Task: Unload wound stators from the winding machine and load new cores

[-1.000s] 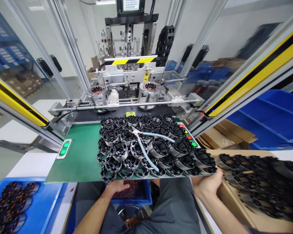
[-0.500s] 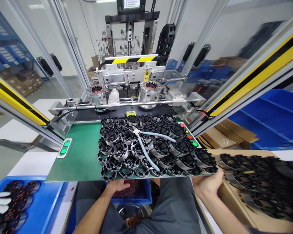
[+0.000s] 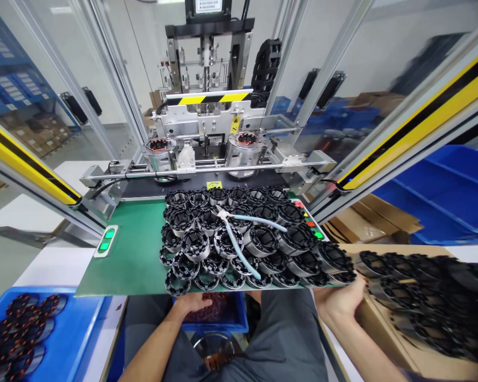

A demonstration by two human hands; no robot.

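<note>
Several black-and-silver stator rings lie crowded on the green work mat, with light-blue-handled cutters lying across them. My left hand rests below the mat's front edge, on a small blue bin of reddish bits; its fingers are partly hidden. My right hand sits at the mat's right front corner, touching the nearest stator ring beside a cardboard box filled with more rings.
A machine with two round fixtures stands behind the mat, framed by yellow-striped guard posts. A blue tray of copper-wound stators lies at the lower left. Green buttons sit at the mat's left edge. Blue bins stand at right.
A white-gloved hand that showed at the lower left edge over the blue tray half a second ago has gone. My own hands have stayed put.
</note>
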